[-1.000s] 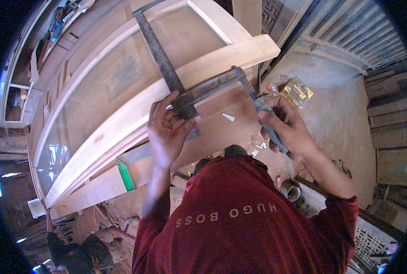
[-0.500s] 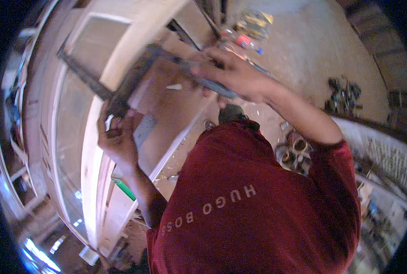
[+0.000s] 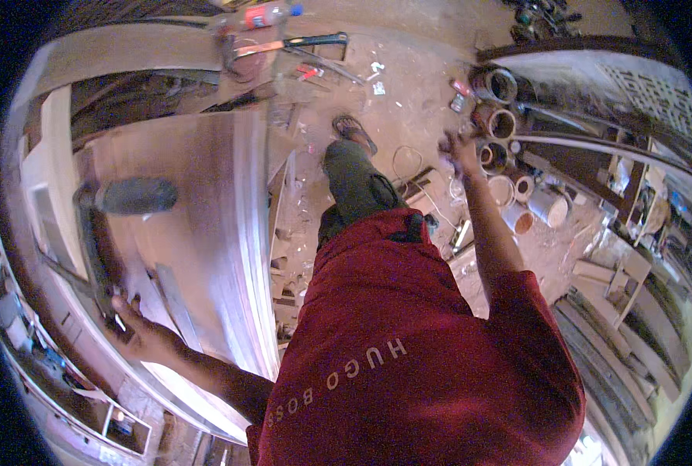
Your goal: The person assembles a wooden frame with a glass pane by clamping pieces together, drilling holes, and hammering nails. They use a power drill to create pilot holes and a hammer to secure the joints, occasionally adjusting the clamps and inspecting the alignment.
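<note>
On the left, a dark clamp [image 3: 97, 245] with a thick, rounded grey handle [image 3: 137, 195] sits at the edge of a wooden frame [image 3: 58, 128]. My left hand [image 3: 144, 334] is closed round the clamp's near end, its fingers partly hidden, with a small white bit showing among them. A broad brown panel [image 3: 206, 171] lies beneath the clamp handle. My right hand [image 3: 461, 151] is held out over the floor with nothing in it, its fingers apart and slightly bent, close to several round metal pipe pieces [image 3: 501, 123].
A tool with an orange and black handle [image 3: 295, 43] and a red-labelled bottle [image 3: 264, 15] are at the far side. Wooden boards [image 3: 618, 365] are stacked on the right. Scraps and a thin cable [image 3: 408, 159] litter the floor around my sandalled foot [image 3: 353, 132].
My right hand has let go of the clamp handle and moved right, away from it. My left hand stays at the clamp. The view has turned toward the right and the floor.
</note>
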`<control>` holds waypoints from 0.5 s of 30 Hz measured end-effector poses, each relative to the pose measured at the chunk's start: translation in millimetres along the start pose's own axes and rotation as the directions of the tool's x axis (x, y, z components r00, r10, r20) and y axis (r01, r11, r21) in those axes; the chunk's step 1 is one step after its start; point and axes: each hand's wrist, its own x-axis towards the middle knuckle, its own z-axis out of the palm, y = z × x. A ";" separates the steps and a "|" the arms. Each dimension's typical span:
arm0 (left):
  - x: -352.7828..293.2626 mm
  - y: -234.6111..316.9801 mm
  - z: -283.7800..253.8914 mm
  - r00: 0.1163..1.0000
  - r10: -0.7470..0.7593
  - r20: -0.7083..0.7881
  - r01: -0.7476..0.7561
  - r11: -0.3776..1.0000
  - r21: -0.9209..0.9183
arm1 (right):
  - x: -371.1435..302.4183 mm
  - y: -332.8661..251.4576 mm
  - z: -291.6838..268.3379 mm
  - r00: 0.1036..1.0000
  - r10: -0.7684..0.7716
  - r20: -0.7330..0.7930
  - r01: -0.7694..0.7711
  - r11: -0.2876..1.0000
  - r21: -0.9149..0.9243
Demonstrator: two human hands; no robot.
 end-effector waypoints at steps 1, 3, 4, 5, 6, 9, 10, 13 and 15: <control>1.9 0.0 4.3 1.000 0.006 -0.022 -0.005 1.000 0.029 | 17.7 114.9 -53.8 0.998 0.058 -0.022 -0.060 0.991 -0.122; -12.7 0.5 14.8 0.992 0.017 -0.127 0.003 0.988 0.155 | -18.1 185.4 -99.7 0.957 -0.289 -0.032 0.190 0.703 -0.686; -17.1 1.3 25.0 0.977 0.075 -0.201 -0.035 0.980 0.195 | -46.9 188.2 -94.6 0.994 -0.033 0.105 0.106 0.560 -0.821; -19.2 3.7 29.7 0.953 0.120 -0.278 -0.050 0.968 0.246 | -73.6 185.0 -97.4 0.992 -0.004 0.123 0.098 0.633 -0.768; -29.2 3.3 32.2 0.940 0.143 -0.310 -0.097 0.983 0.159 | -62.7 212.2 -125.0 0.961 0.210 0.180 0.077 0.421 -0.904; -44.5 6.8 60.1 0.871 0.340 -0.354 -0.283 0.937 0.205 | -77.6 184.4 -112.8 0.963 0.177 0.203 0.066 0.577 -0.814; -52.8 1.4 68.1 0.863 0.344 -0.370 -0.265 0.932 0.248 | -63.0 159.7 -109.2 0.964 0.160 0.211 0.073 0.604 -0.794; -62.4 22.6 107.0 0.861 0.452 -0.232 -0.328 0.843 0.425 | -8.5 84.2 -90.5 0.959 0.098 0.264 0.097 0.764 -0.638; -56.9 31.2 117.1 0.859 0.468 -0.205 -0.320 0.805 0.500 | 49.7 61.1 -86.2 0.943 -0.058 0.327 0.290 0.620 -0.729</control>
